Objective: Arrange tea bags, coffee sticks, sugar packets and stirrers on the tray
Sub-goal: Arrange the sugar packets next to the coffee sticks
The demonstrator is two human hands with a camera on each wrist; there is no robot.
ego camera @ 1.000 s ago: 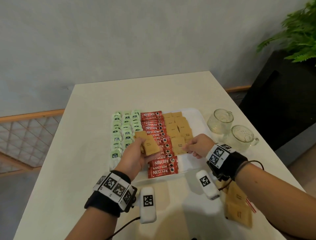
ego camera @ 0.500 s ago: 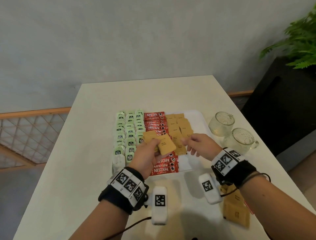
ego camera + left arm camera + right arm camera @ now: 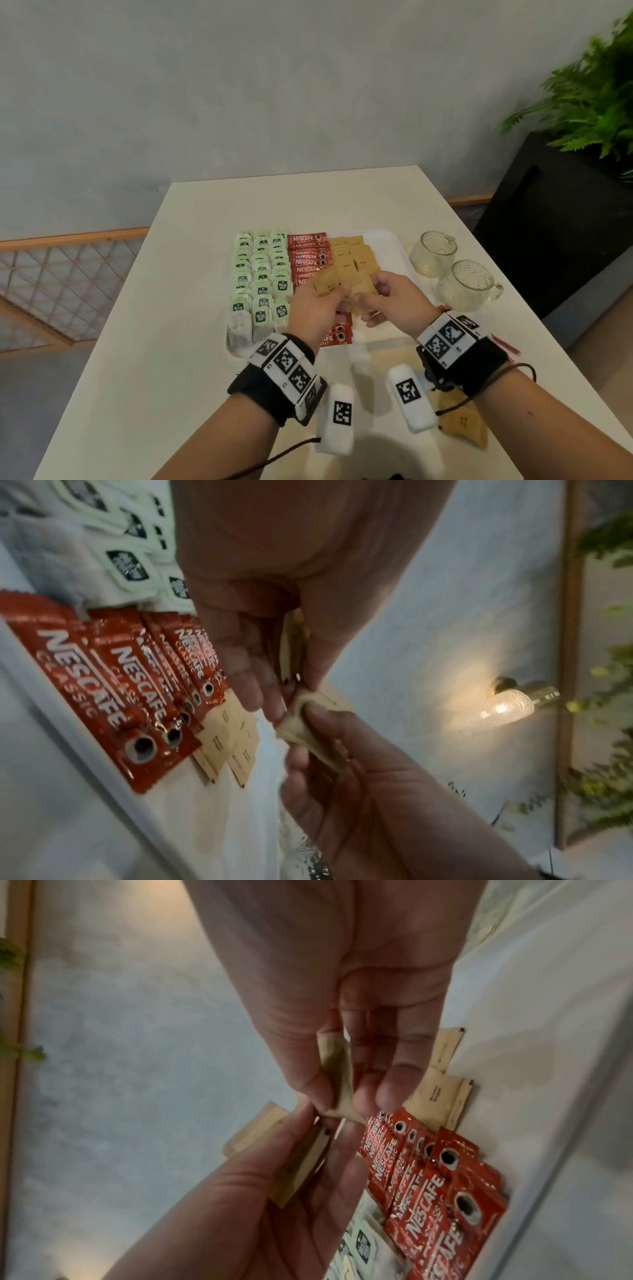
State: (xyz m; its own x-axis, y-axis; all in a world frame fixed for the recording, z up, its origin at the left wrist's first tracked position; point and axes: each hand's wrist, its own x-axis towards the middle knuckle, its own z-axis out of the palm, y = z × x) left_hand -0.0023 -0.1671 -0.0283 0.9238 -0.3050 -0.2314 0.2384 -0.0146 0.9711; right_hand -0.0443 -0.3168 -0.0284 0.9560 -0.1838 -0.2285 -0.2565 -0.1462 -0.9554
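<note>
A white tray (image 3: pixel 390 246) carries rows of green tea bags (image 3: pixel 262 284), red coffee sticks (image 3: pixel 308 253) and brown sugar packets (image 3: pixel 352 257). Above the tray's front, my left hand (image 3: pixel 337 296) grips a small stack of sugar packets (image 3: pixel 327 286). My right hand (image 3: pixel 359 301) meets it and pinches one sugar packet (image 3: pixel 363 289) between thumb and fingers. The right wrist view shows that pinched packet (image 3: pixel 337 1074) bent in the right hand (image 3: pixel 342 1104), with the left hand's stack (image 3: pixel 301 1153) just below. In the left wrist view the left hand (image 3: pixel 291 696) holds the stack (image 3: pixel 291 647) edge-on.
Two glass mugs (image 3: pixel 433 253) (image 3: pixel 467 286) stand right of the tray. Loose sugar packets (image 3: pixel 462 423) lie on the table under my right forearm, with thin red items (image 3: pixel 503 342) beside the wrist. A black planter (image 3: pixel 565 222) with a fern stands past the table's right edge.
My right hand left the sugar row on the tray, moved left to the stack in my left hand and now pinches a packet. Both hands have risen slightly toward me.
</note>
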